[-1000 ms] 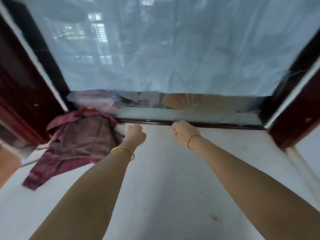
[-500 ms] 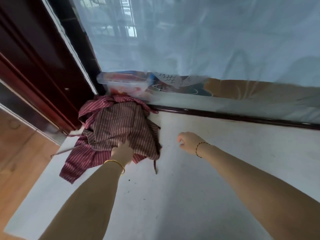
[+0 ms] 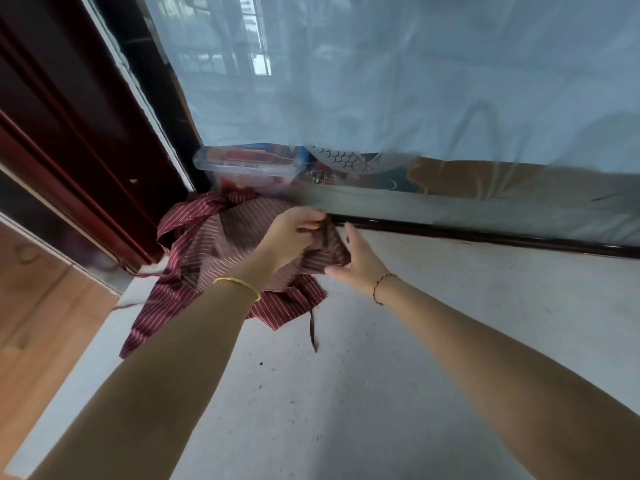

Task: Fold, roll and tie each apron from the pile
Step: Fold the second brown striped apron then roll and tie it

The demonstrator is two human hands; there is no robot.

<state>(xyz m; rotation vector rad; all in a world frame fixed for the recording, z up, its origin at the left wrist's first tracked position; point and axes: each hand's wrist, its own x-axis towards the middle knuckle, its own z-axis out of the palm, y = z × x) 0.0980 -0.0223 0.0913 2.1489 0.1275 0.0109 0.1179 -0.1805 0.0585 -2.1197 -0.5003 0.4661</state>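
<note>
On the pale ledge [image 3: 381, 375], left hand [image 3: 291, 237] pinches the striped apron [image 3: 207, 244]; right hand [image 3: 356, 261] open against it.

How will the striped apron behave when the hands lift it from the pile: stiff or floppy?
Probably floppy: the striped apron lies crumpled in soft folds, bunching where the left hand pinches it. It looks thin, so likely light. Its loose tie strap trails on the white surface and would likely dangle or drag. The right hand touches the cloth's edge with straight fingers.

Both hands have reached the apron pile [image 3: 221, 258], left hand [image 3: 294, 233] gripping, right hand [image 3: 360, 261] alongside.
</note>
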